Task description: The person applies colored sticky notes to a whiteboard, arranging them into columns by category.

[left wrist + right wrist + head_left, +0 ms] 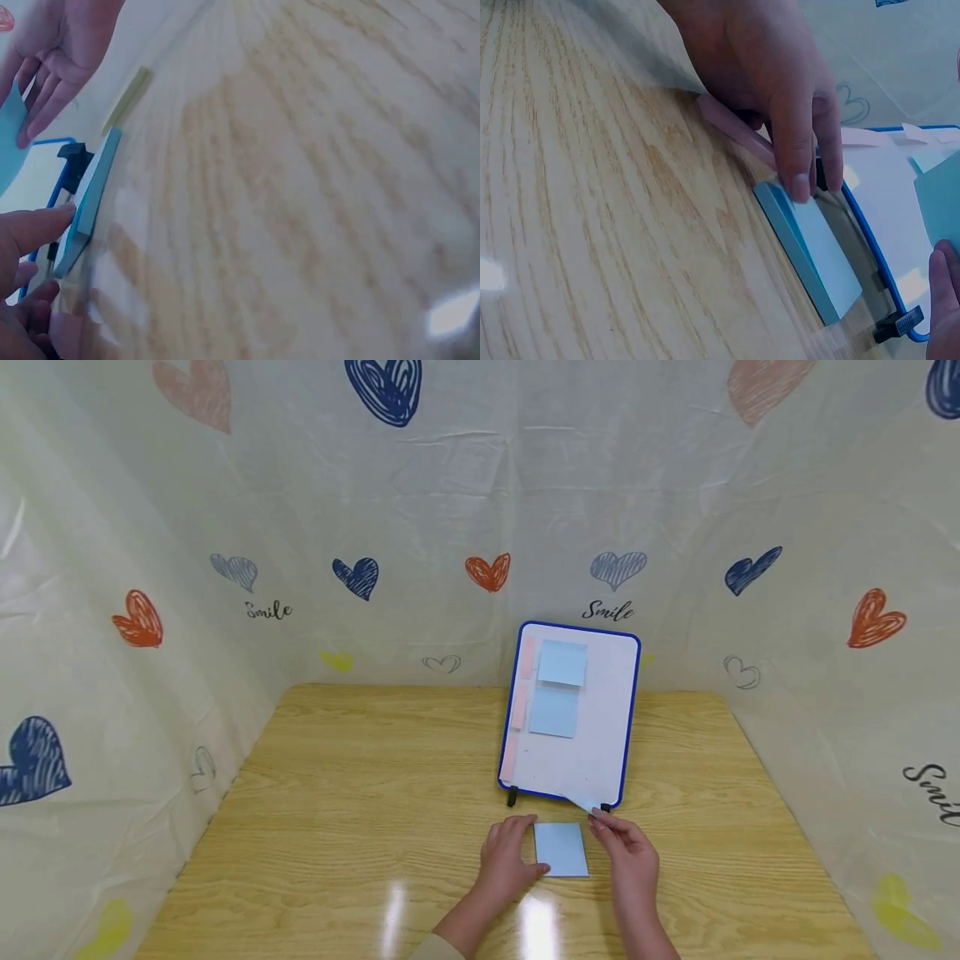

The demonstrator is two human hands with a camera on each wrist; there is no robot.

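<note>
My left hand (504,862) holds a pad of light blue sticky notes (561,852) on the table by its left side, thumb at the near corner and fingers by the far one. Between thumb and fingers of my right hand (632,864) is a single blue sticky note (581,804), raised in front of the lower edge of a small blue-framed whiteboard (603,718). Two blue notes are stuck on the board, an upper one (562,662) and a lower one (553,712). Pink strips (518,707) run down its left side.
Black feet (512,796) prop the tilted whiteboard near the back of the wooden table (360,793). A pink pad (735,131) lies beside the blue one, partly under my left hand. The left wrist view shows a yellow pad (127,97) beyond it. A heart-printed curtain surrounds the table.
</note>
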